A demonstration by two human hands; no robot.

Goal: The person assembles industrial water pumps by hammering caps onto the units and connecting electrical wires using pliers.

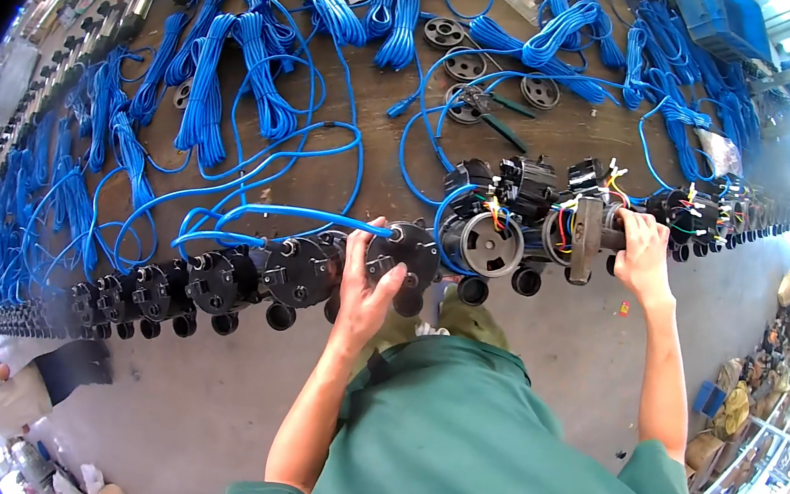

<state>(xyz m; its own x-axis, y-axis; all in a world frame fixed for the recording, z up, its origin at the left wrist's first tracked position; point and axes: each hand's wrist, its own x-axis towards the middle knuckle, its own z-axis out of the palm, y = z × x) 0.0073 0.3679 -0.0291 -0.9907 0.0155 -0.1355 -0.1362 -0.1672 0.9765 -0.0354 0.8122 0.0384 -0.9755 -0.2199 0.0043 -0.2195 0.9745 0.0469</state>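
Observation:
My left hand [366, 294] is wrapped around the side of a black round-capped pump motor [417, 258] at the table's near edge. A blue cable runs left from the fitting on its cap. In my closed right hand [643, 257] is a hammer, its worn brown metal head [586, 241] upright in front of an open motor housing. Just left of that stands another open housing [493, 249] with a ring-shaped face and coloured wires above it. Behind them are black motor parts [526, 187] with loose wire ends. The hammer head hides part of the housing behind it.
Capped motors [299, 272] line the near edge to the left; wired ones [691, 213] continue right. Bundled blue cables [205, 89] cover much of the table [386, 94]. Pliers [499, 115] lie by several grey metal discs [540, 92]. A blue crate [719, 22] stands far right. Another person [16, 396] is lower left.

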